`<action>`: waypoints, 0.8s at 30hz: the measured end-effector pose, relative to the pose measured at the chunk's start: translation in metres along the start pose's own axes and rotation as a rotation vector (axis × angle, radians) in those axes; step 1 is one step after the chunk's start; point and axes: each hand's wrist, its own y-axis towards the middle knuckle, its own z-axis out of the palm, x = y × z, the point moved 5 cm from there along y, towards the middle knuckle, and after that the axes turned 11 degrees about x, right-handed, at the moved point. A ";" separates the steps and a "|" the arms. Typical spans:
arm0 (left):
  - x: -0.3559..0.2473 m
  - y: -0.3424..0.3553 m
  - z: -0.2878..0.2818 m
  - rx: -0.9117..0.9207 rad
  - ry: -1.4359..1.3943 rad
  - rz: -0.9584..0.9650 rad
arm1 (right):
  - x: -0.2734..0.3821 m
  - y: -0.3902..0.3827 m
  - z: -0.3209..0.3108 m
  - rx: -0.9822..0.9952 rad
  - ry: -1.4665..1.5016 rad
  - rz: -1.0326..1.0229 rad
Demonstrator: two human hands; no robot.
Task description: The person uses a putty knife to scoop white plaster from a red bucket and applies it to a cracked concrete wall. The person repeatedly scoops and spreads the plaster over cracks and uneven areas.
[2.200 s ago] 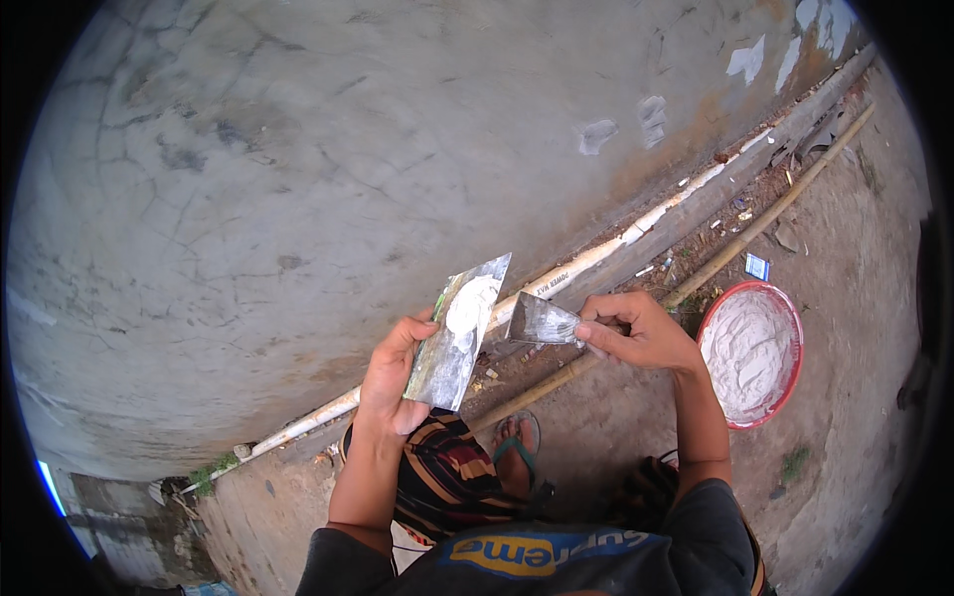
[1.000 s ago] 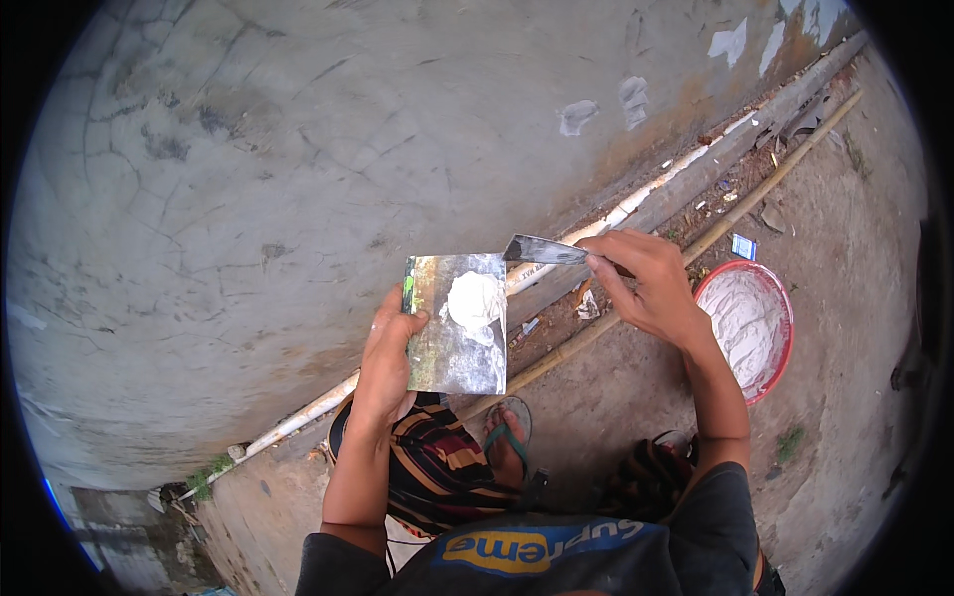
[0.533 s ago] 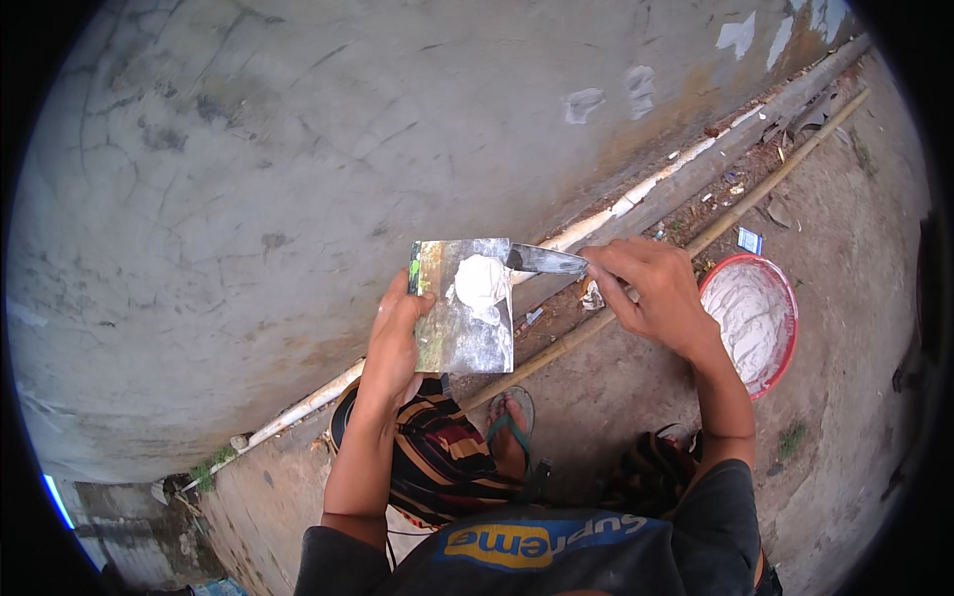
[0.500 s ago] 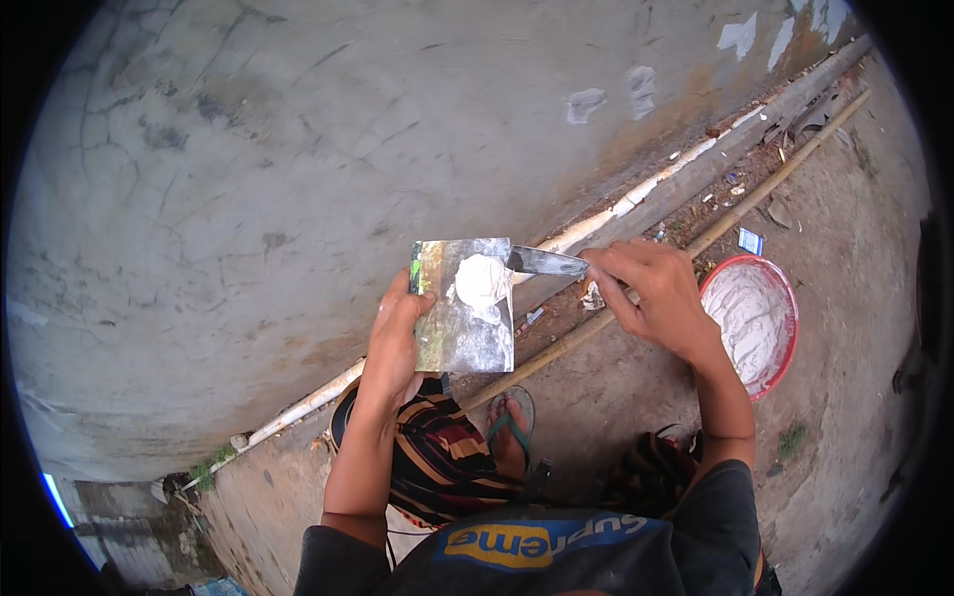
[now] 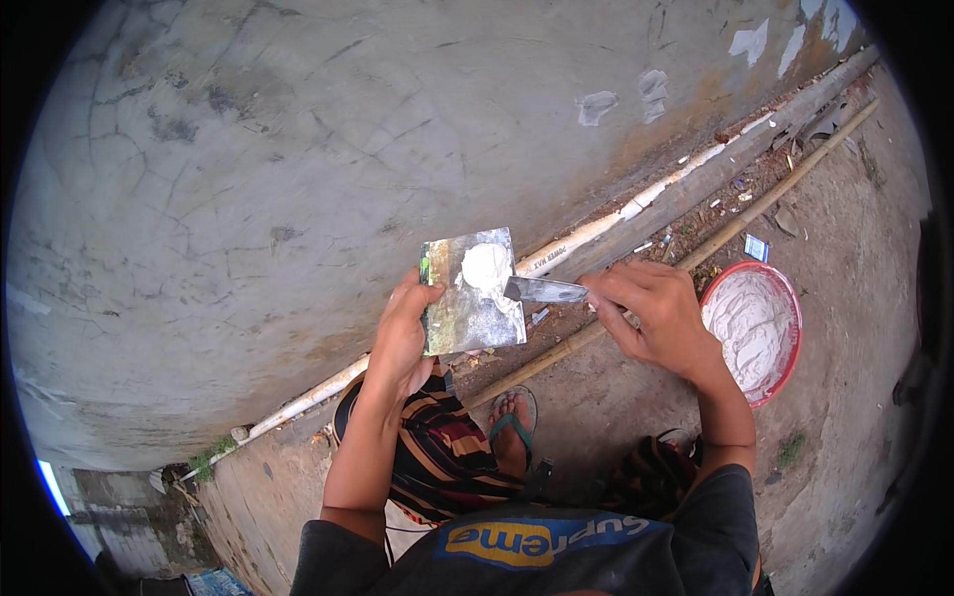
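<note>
A stained, flat rectangular board [image 5: 452, 323] is held by my left hand [image 5: 402, 323] along its left side, fingers closed on it. A lump of white paste [image 5: 486, 266] sits on its upper right part, with smears below. The blade of a metal putty knife [image 5: 545, 290] lies against the board's right part, just under the lump. My right hand [image 5: 644, 316] grips the knife's handle, which is mostly hidden in the fingers. Right of that hand, a red-rimmed round basin [image 5: 750, 338] holds white paste.
A cracked grey wall [image 5: 248, 199] fills the upper left. Along its foot run a white pipe [image 5: 318, 397], a bamboo pole [image 5: 780, 189] and scattered litter, with a small blue-and-white packet [image 5: 755, 247]. My sandalled foot [image 5: 512, 432] is on the dirty concrete ground [image 5: 815, 477].
The board has moved slightly up and to the right since half a second ago. My right hand and the knife have moved down, so the blade now sits lower beside the lump.
</note>
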 end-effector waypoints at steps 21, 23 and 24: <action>-0.002 -0.002 0.016 -0.107 0.076 0.024 | -0.021 0.004 -0.011 0.077 0.097 0.373; -0.002 -0.001 0.015 -0.057 0.079 0.027 | -0.016 0.003 -0.009 -0.067 0.015 0.272; -0.002 -0.001 0.014 -0.055 0.072 0.025 | -0.012 0.005 -0.009 -0.065 -0.064 0.238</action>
